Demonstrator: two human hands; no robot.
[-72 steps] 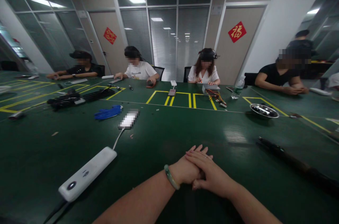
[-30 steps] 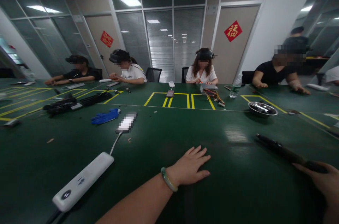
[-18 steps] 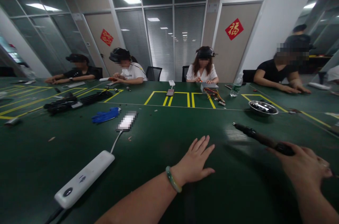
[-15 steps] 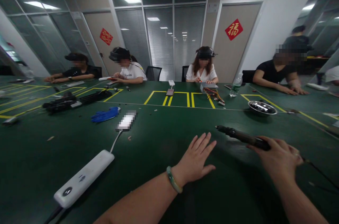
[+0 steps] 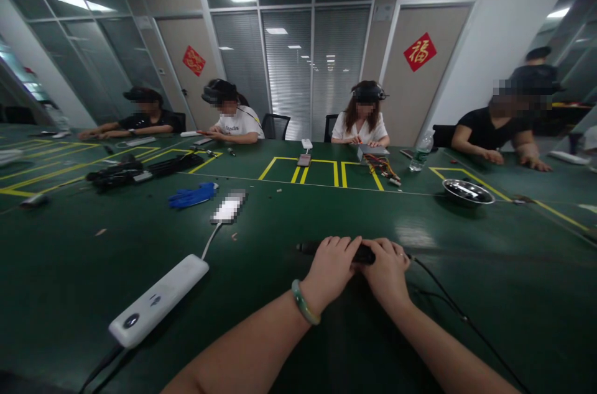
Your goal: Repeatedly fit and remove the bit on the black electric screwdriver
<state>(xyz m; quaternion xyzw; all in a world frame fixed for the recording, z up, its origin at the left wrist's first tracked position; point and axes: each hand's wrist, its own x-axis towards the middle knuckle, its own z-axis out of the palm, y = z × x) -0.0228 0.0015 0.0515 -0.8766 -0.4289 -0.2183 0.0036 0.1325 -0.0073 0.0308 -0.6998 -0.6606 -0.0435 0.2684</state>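
Observation:
A black corded electric screwdriver (image 5: 366, 254) lies crosswise in front of me, its tip toward the left. My left hand (image 5: 330, 266), with a green bangle at the wrist, is closed over its front part. At the rear end, my right hand (image 5: 388, 265) grips the handle near the cord (image 5: 438, 287). Fingers and palms hide much of the tool's body. Below both hands is the green table (image 5: 261, 294).
A white power strip (image 5: 158, 301) and a phone with a blurred-out screen (image 5: 228, 206) lie to the left, near a blue glove (image 5: 193, 195) and black tripod-like gear (image 5: 140, 171). A metal bowl (image 5: 467, 192) and water bottle (image 5: 422, 150) stand to the right. Several people sit opposite.
My right hand has brought the screwdriver leftward. My left hand, spread and empty before, now closes over the tool's front part.

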